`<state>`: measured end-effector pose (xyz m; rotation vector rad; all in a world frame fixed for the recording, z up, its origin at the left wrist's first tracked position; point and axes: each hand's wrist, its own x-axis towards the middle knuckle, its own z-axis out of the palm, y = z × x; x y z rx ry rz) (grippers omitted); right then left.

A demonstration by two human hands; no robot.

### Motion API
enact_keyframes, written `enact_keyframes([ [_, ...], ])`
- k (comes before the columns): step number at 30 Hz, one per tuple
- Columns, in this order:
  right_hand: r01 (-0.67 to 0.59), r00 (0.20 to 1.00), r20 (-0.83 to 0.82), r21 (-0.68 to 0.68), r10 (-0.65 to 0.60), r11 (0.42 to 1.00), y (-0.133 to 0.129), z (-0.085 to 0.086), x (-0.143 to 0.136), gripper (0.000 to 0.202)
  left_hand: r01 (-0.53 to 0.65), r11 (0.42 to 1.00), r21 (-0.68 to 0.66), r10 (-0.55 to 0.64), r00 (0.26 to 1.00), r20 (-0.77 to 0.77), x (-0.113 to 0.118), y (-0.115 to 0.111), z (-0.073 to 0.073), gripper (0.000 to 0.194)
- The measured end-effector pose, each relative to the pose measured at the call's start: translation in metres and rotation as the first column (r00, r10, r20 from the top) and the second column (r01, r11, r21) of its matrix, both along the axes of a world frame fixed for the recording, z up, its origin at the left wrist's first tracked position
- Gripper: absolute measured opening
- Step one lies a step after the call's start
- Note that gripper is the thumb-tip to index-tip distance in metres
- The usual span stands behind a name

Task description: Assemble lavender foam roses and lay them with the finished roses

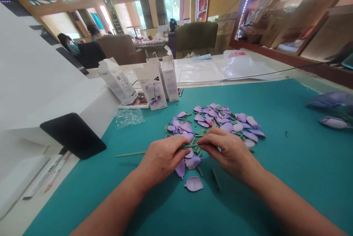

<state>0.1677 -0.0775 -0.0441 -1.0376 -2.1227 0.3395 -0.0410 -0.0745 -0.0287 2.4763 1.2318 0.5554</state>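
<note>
Thin, round green stem (pixel 129 154) held above a smooth teal tabletop (pixel 275 195)
Its bare end juts leftward from the left hand (pixel 164 157), closed around it; cupped lilac plastic petals (pixel 226 127) lie loosely piled beyond; the right hand (pixel 230 151) pinches the stem between thumb and fingers.

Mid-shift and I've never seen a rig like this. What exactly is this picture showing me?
There's no machine: you see a person's bare left hand and right hand, filmed by a camera worn on their head, looking forward and down. Both hands pinch a green stem, which appears to extend out past the left one. Around them, lilac petal-shaped pieces and short green pieces lie on a teal mat. Beyond stand printed white boxes.
</note>
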Motion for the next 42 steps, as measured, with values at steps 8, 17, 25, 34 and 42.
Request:
enact_keyframes([
  [8, -0.006, 1.0, -0.014, 0.009, 0.007, 1.0, 0.0, 0.001, 0.001, 0.02, -0.008, 1.0, 0.013, 0.008, 1.0, -0.003, -0.001, -0.001, 0.0, 0.014],
  [17, -0.015, 1.0, 0.021, 0.021, 0.015, 1.0, 0.0, -0.002, 0.001, 0.021, 0.064, 0.997, 0.032, -0.062, 0.997, -0.045, 0.0, -0.001, -0.002, 0.02],
  [25, -0.024, 0.998, 0.062, 0.023, 0.023, 0.999, -0.001, -0.003, -0.002, 0.022, 0.074, 0.995, 0.067, -0.062, 0.983, -0.17, 0.003, -0.001, -0.006, 0.028],
  [34, -0.024, 0.999, 0.047, 0.004, 0.024, 1.0, -0.002, -0.006, -0.005, 0.018, 0.069, 0.997, 0.041, -0.061, 0.981, -0.186, 0.005, -0.002, -0.007, 0.027],
  [42, 0.011, 0.998, 0.058, -0.011, -0.01, 1.0, -0.002, -0.008, -0.006, 0.018, 0.066, 0.998, 0.02, -0.062, 0.982, -0.177, 0.006, 0.0, -0.009, 0.029],
])
